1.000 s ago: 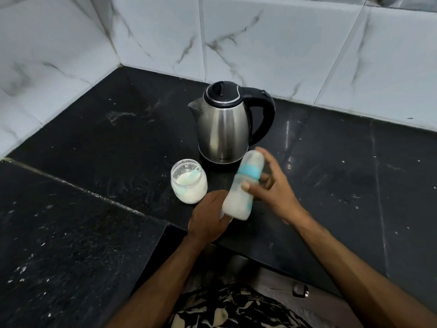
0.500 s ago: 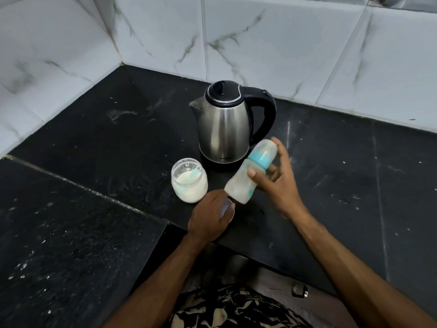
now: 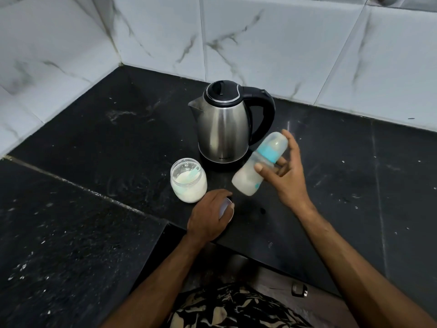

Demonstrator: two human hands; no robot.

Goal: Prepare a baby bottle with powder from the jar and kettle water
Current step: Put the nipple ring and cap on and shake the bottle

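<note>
My right hand (image 3: 283, 176) grips a capped baby bottle (image 3: 256, 165) with a teal collar, tilted with its top toward the upper right, milky liquid inside. It hangs above the counter just right of the steel kettle (image 3: 223, 129), whose black lid is shut. An open glass jar (image 3: 188, 179) of white powder stands left of the bottle with a teal scoop in it. My left hand (image 3: 209, 215) rests on the counter in front of the jar, fingers curled over a round pale lid (image 3: 226, 208).
A black stone counter (image 3: 94, 162) fills the corner under white marble wall tiles. Its front edge steps back near my left wrist. A small dark metal object (image 3: 299, 290) lies on the floor below the edge.
My right hand has lifted the bottle up and to the right, tilting it further. My left hand stays over the lid.
</note>
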